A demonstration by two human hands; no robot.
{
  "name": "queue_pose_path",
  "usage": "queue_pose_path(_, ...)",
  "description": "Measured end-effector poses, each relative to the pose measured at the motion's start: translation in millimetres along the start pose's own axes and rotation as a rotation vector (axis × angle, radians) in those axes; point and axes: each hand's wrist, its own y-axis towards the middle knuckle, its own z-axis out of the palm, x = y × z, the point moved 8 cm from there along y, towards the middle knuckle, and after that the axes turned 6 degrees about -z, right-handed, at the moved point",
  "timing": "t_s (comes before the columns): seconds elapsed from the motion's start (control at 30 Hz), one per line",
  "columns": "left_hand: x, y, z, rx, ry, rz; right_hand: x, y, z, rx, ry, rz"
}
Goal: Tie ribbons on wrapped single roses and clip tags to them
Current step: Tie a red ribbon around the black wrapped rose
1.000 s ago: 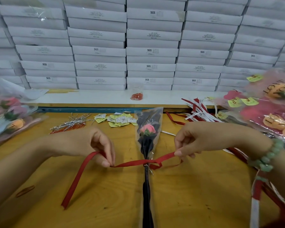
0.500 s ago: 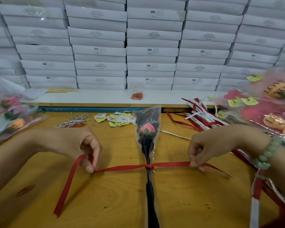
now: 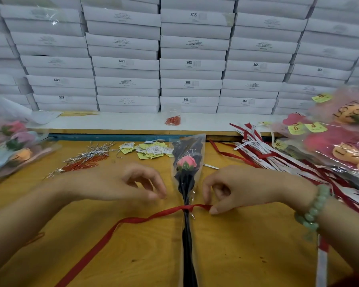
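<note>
The rose [image 3: 186, 162] lies bloom away, stem nearward, between the hands. The right hand [image 3: 236, 189] pinches the ribbon [image 3: 133, 220]; the left hand [image 3: 122, 183] is loosely curled, empty.

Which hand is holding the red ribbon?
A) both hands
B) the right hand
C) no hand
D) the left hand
B: the right hand pinches the red ribbon just beside the wrapped rose, while the left hand hovers above the slack ribbon without touching it.
</note>
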Motion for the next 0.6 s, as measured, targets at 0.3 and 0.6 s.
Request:
queue_pose_path(0.3,5.5,19.2,27.1,-0.050,0.240,-0.066,9.3,7.4,6.4,-0.052,0.030,-0.051)
queue_pose_path(0.6,-4.5,13.5,19.1,-0.020,-0.217,-0.015,9.7,6.2,10.2,-0.014,0.099,-0.027)
